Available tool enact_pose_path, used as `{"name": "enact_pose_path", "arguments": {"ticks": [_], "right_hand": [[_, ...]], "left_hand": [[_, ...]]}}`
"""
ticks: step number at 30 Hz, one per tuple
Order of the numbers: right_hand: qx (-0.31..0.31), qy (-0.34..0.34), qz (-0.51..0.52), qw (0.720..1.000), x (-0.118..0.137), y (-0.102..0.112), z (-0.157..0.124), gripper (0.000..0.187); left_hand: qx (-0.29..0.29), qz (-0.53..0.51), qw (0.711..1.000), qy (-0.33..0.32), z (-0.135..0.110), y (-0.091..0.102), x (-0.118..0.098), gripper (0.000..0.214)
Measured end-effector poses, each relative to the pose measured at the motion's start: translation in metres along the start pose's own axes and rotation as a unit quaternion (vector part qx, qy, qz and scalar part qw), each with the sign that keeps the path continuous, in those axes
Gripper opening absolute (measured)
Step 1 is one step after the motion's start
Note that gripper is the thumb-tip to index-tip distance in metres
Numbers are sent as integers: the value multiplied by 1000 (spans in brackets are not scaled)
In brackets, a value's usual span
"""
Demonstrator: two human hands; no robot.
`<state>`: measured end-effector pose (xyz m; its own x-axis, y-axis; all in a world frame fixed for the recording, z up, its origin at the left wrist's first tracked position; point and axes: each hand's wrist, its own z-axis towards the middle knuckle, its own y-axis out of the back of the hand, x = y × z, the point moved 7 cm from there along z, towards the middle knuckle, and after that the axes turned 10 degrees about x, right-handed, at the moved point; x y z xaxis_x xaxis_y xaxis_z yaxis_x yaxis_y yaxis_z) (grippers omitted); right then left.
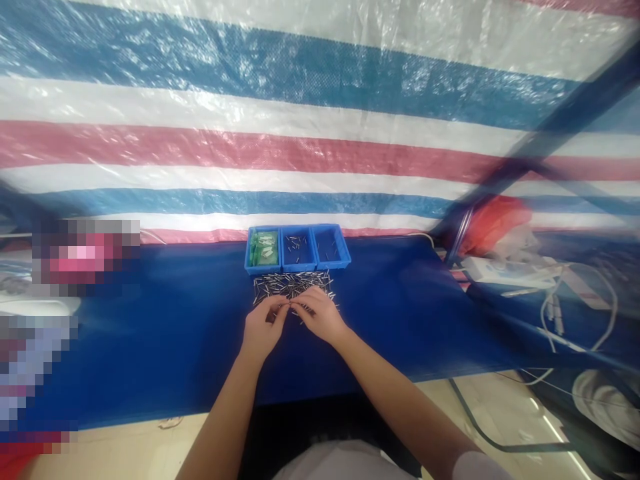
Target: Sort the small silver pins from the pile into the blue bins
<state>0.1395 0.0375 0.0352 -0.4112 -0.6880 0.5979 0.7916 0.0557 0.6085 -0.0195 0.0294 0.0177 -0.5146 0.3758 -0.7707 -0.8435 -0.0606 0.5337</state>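
Observation:
A heap of small metal pins [290, 283] lies on the blue table cover [175, 320], just in front of a blue three-compartment tray [297, 249]. My left hand [263, 328] and my right hand [320, 313] meet at the heap's near edge, fingertips pinched together around a small pin; the piece itself is too small to make out clearly. The tray's left compartment holds green and white parts [263, 245]; the middle and right ones hold a few loose pins.
A striped red, white and blue tarp [300, 133] hangs behind the table. At the right lie a white power strip [505, 272], white cables [575, 313] and a red object [495, 223]. Blurred areas sit at the left edge.

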Motion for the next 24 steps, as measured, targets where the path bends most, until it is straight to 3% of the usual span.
{"name": "enact_pose_path", "arguments": {"ticks": [17,24], "right_hand": [[-20,-1,24,1000,0,1,-1,14],[-21,-16,12,1000,-3,3,0,12]], "left_hand": [[33,-42,998,41,0,-2,7,23],[-5,-43,999,31,1,1,3,26]]}}
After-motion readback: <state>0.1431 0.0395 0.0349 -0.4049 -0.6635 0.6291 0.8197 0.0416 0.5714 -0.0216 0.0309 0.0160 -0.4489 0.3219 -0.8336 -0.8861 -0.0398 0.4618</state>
